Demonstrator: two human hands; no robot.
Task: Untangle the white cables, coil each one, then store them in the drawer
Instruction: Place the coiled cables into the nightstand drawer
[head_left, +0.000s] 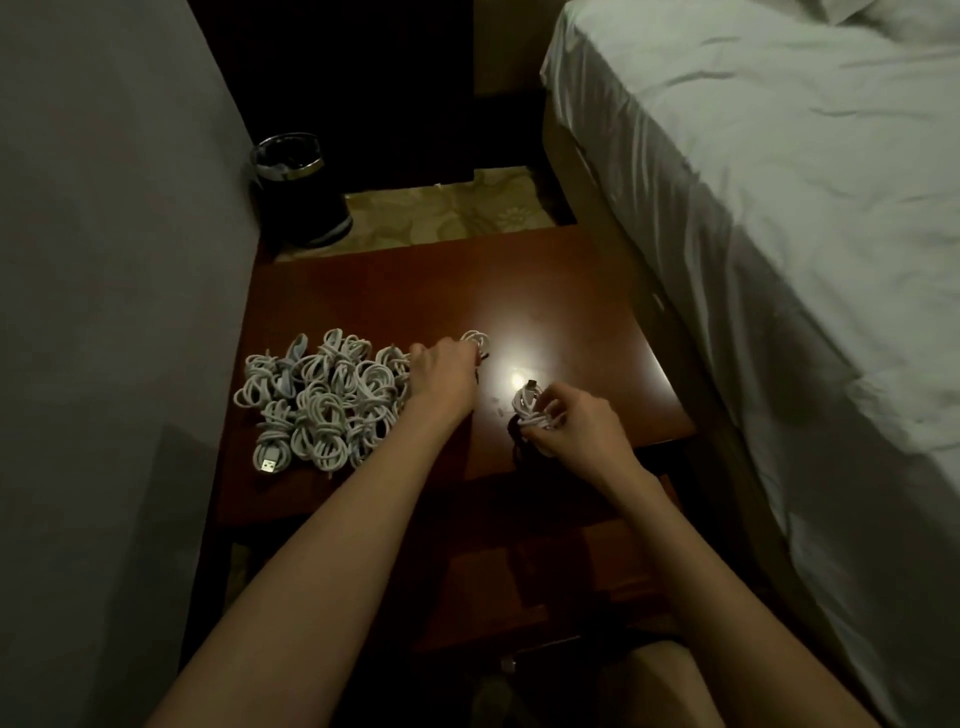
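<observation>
Big pile of coiled white cables (317, 402) sits on the left side of the dark wood nightstand (571, 312), w/ a USB plug showing at the front. Left hand (444, 371) reaches across the pile's right edge, fingers curled round one small coil (477, 340) at the far side. Right hand (576, 426) pinches another coiled cable (527, 408) nr the front right, held just over the top. Bed (779, 182) on the right, black bin (298, 189) behind.
</observation>
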